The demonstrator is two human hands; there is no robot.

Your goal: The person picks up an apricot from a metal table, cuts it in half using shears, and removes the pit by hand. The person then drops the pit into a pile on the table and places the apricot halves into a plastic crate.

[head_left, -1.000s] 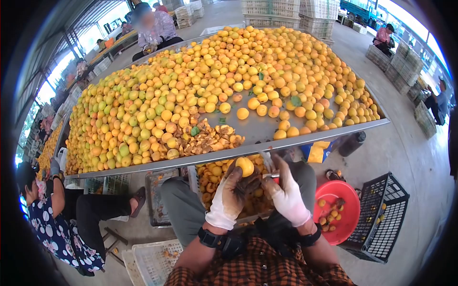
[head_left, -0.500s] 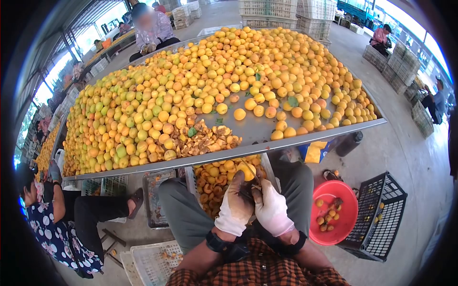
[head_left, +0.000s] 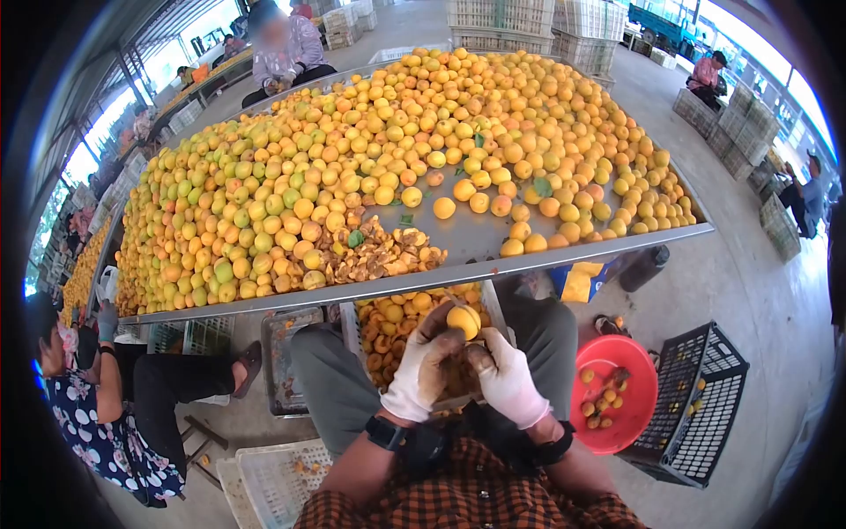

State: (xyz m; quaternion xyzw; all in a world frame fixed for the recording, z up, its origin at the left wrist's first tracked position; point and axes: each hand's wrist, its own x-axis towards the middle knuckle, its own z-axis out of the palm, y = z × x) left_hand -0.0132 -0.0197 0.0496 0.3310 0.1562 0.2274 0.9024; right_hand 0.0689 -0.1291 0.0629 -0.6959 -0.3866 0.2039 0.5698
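A yellow apricot (head_left: 463, 321) is pinched between the thumb and fingers of my left hand (head_left: 423, 366), which wears a stained white glove. A dark seam or cut line runs down the fruit. My right hand (head_left: 508, 379), gloved too, is closed just right of and below the apricot; what its fingers hold I cannot tell. Both hands are above a white crate (head_left: 499, 319) between my knees, filled with apricot halves (head_left: 384, 339). Beyond it, a metal table (head_left: 458, 238) bears a large heap of whole apricots (head_left: 291, 194).
Brown apricot scraps (head_left: 383, 251) lie near the table's front edge. To my right are a red basin (head_left: 648, 388) with some fruit and a black crate (head_left: 716, 388). A white crate (head_left: 269, 494) lies at lower left. A co-worker (head_left: 97, 397) sits left; another (head_left: 282, 53) sits behind the table.
My left hand has turned the apricot, so its seam now faces up. My right hand has drawn slightly away from the fruit. The thin tool visible between the hands earlier no longer shows.
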